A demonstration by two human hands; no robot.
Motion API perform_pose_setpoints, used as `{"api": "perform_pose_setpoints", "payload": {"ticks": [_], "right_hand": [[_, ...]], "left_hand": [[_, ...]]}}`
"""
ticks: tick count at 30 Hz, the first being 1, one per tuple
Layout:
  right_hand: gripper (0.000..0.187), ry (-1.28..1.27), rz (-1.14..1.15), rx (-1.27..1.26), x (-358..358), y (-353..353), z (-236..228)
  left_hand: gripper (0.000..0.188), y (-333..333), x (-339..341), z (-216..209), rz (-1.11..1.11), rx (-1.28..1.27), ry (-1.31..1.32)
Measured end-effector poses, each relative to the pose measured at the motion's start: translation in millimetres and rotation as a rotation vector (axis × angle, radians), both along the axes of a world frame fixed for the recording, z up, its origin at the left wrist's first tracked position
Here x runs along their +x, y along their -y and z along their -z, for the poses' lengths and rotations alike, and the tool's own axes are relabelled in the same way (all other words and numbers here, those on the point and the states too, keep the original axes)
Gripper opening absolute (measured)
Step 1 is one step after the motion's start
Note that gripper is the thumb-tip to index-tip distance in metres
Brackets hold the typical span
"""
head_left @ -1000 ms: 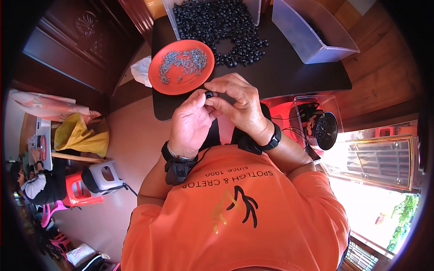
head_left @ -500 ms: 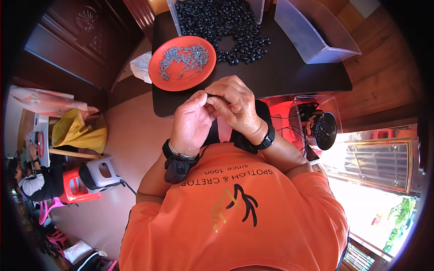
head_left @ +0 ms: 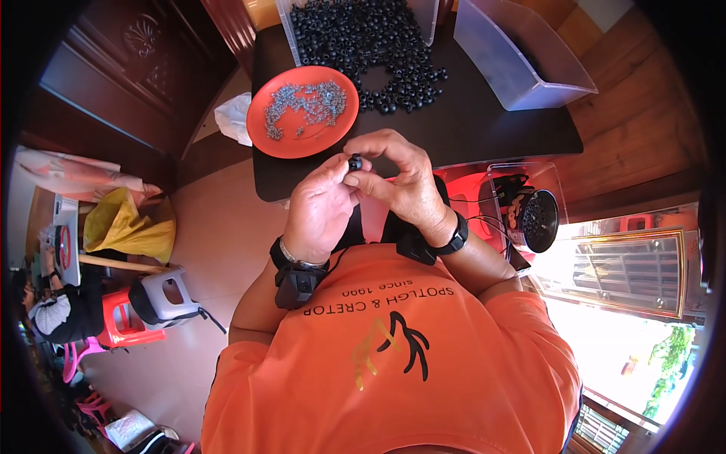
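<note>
A small black round part (head_left: 355, 162) sits at the fingertips of both hands, just in front of the table's near edge. The fingers of my left hand (head_left: 319, 204), palm turned up, are closed on it from the left. From the right, the bent thumb and index finger of my right hand (head_left: 404, 181) pinch around the same part. Beyond the hands, a heap of similar black parts (head_left: 363, 45) spills from a clear bin onto the dark table (head_left: 484, 132). At its left lies an orange plate (head_left: 302, 145) with many small silvery metal pieces (head_left: 325, 102).
A translucent bin (head_left: 522, 83) stands tilted on the table's right. Below the table's right side are a clear box (head_left: 560, 178) and a dark round container (head_left: 541, 221) of small parts. White tissue (head_left: 234, 119) lies beside the plate. Another person (head_left: 57, 310) sits far left, near stools.
The black part, mostly hidden between the fingers before, now shows plainly at the fingertips. My right index finger has lifted and opened slightly away from the left fingers.
</note>
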State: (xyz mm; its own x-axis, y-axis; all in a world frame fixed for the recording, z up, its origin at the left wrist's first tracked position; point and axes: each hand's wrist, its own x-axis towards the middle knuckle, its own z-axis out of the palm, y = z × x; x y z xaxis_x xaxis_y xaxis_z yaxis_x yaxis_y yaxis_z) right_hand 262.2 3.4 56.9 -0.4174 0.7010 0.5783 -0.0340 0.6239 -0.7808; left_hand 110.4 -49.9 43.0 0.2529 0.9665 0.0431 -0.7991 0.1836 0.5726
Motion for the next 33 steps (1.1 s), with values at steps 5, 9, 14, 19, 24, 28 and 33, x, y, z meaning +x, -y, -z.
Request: {"api": "perform_pose_setpoints", "payload": {"ticks": [5, 9, 14, 19, 24, 28, 33], "right_hand": [[0.025, 0.100, 0.110, 0.285, 9.4, -18.1, -12.9], [0.024, 0.254, 0.502, 0.603, 56.0, -67.7, -68.0], [0.029, 0.338, 1.039, 0.787, 141.4, -156.3, -116.5], [0.017, 0.266, 0.750, 0.384, 107.8, -169.6, -95.5], [0.021, 0.688, 0.388, 0.178, 38.9, -189.2, -38.6], [0.021, 0.917, 0.339, 0.144, 0.1, -210.8, -22.9], [0.022, 1.062, 0.209, 0.326, -29.8, -223.2, -6.1]], "left_hand": [[0.033, 3.8, -8.0, -0.4, 0.014, -0.142, -0.079], [0.034, 7.1, -23.5, 0.8, -0.021, -0.155, -0.128], [0.027, 6.9, -30.3, 5.0, -0.050, -0.178, -0.096], [0.025, 4.6, -33.3, 11.0, -0.051, -0.223, -0.070], [0.024, 3.3, -40.7, 11.7, -0.044, -0.227, -0.038], [0.024, 9.6, -52.0, 13.2, -0.102, -0.231, -0.042], [0.023, 13.8, -58.2, 20.1, -0.146, -0.262, -0.024]]}}
